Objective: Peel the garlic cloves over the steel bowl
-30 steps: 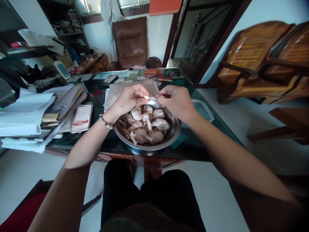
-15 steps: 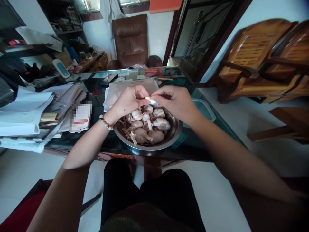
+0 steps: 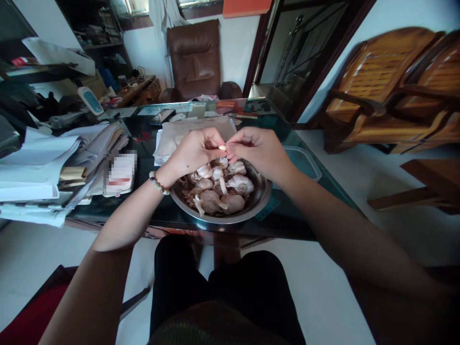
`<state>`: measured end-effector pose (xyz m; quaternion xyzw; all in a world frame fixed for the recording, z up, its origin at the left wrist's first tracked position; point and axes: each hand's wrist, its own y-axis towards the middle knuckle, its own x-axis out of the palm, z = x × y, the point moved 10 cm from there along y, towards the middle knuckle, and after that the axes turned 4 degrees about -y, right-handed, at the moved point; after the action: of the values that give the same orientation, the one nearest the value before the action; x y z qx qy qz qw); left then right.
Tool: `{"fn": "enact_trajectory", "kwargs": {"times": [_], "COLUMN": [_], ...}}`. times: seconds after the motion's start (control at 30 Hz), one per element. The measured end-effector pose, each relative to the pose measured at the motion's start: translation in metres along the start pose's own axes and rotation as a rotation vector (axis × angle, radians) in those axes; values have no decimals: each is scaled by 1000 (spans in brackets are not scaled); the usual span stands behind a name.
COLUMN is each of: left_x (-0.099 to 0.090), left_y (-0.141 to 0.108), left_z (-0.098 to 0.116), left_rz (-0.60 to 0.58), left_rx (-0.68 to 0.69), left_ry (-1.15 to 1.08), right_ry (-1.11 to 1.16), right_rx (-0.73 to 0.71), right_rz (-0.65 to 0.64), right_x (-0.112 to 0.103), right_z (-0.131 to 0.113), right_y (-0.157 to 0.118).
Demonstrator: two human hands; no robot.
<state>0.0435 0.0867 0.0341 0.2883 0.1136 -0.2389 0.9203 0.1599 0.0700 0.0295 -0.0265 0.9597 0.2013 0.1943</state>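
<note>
Above the back of a metal bowl (image 3: 230,220), my left hand (image 3: 201,149) pinches a small pale garlic clove (image 3: 223,148) between thumb and fingertips. My right hand (image 3: 259,147) meets it from the other side, its fingers drawn together beside the clove. Whatever those right fingertips may hold is too small to make out. Several whole garlic bulbs (image 3: 240,184) fill the bowl under both hands, some with stem stubs, and dry brownish skins lie at its left side. A beaded bracelet (image 3: 158,184) circles my left wrist.
The bowl stands near the front edge of a glass-topped desk (image 3: 294,225). A clear plastic container (image 3: 305,163) sits to its right. Stacked papers (image 3: 39,167) and a white box (image 3: 122,172) lie left; more papers (image 3: 168,139) are behind. A brown chair (image 3: 194,60) stands beyond.
A whitish, shiny scrap that showed at my right fingertips is no longer visible there. The clove has shifted slightly right in my left fingers. The bowl stays in place.
</note>
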Motion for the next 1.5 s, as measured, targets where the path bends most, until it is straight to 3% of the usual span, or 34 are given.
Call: {"fn": "enact_trajectory", "kwargs": {"times": [1.03, 1.3, 1.5], "left_x": [0, -1, -3], "left_y": [2, 1, 0], "left_z": [-6, -9, -7], "left_rz": [-10, 6, 35], "left_rx": [-73, -72, -48], "left_ry": [-119, 3, 58], "right_ry": [-184, -477, -462], "right_rx": [-135, -310, -284], "right_rz": [45, 76, 61], "right_x": [-5, 0, 0], "right_z": [-14, -27, -22], "right_y": [-1, -9, -6]}}
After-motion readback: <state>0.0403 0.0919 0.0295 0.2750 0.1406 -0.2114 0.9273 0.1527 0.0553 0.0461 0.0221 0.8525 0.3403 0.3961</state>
